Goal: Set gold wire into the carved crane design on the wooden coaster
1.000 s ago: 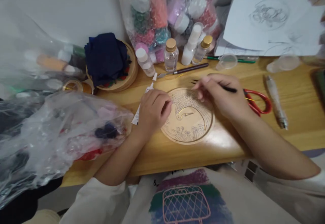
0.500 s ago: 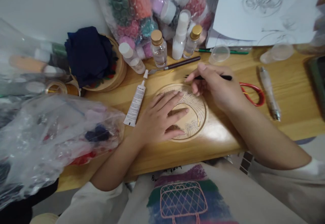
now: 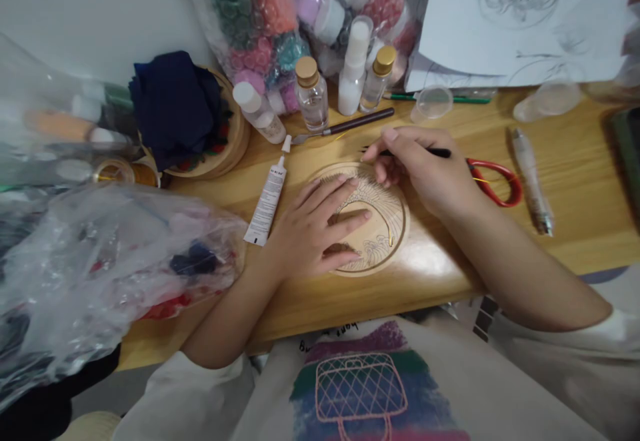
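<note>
A round wooden plaque [image 3: 397,227] with a raised rim lies on the table, its pale face drawn with fine feather and wave lines. A gold wire curves along the drawing's inner arc. My left hand [image 3: 315,231] rests flat over the plaque's left half with fingers spread, covering that part of the drawing. Above the plaque's upper right edge, my right hand [image 3: 420,167] pinches slim black tweezers [image 3: 440,153], tips pointing left. Whether anything sits between the tips is too small to tell. Left of the plaque lies a white glue tube [image 3: 267,204], nozzle away from me.
Behind are a palette knife [image 3: 360,121], small glass bottles [image 3: 313,97] and bags of coloured jars [image 3: 280,1]. Red-handled scissors [image 3: 505,184] and a clear pen-like tool [image 3: 533,181] lie right. Plastic bags [image 3: 115,247] and a round box with navy cloth [image 3: 175,107] stand left.
My left hand stays flat on the plaque. My right hand keeps its pinch on the tweezers and has barely moved; the whole view has shifted slightly.
</note>
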The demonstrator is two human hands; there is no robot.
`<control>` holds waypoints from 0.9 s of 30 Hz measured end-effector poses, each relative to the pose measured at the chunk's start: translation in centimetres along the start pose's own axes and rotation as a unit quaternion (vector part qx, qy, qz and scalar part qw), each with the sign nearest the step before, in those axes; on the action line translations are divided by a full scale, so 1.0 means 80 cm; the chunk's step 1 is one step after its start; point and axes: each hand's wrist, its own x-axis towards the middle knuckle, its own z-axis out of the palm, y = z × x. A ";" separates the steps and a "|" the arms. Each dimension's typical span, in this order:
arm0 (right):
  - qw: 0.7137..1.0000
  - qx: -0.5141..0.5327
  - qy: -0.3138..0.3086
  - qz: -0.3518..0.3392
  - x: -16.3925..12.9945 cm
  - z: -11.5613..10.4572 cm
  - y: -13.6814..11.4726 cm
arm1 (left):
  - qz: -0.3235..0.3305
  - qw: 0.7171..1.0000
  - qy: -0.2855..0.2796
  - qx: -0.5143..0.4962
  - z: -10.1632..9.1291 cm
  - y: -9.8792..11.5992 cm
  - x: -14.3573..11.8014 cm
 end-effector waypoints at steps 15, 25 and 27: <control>0.996 0.048 -0.067 -0.034 0.017 -0.015 0.008 | -0.001 0.998 0.070 0.007 -0.005 -0.002 -0.005; 0.998 -0.032 -0.048 -0.022 0.011 -0.003 0.002 | 0.009 0.996 0.084 0.007 -0.011 0.008 -0.002; 0.998 -0.047 -0.044 -0.020 0.011 -0.002 0.004 | -0.006 0.998 0.067 0.016 -0.015 0.012 -0.002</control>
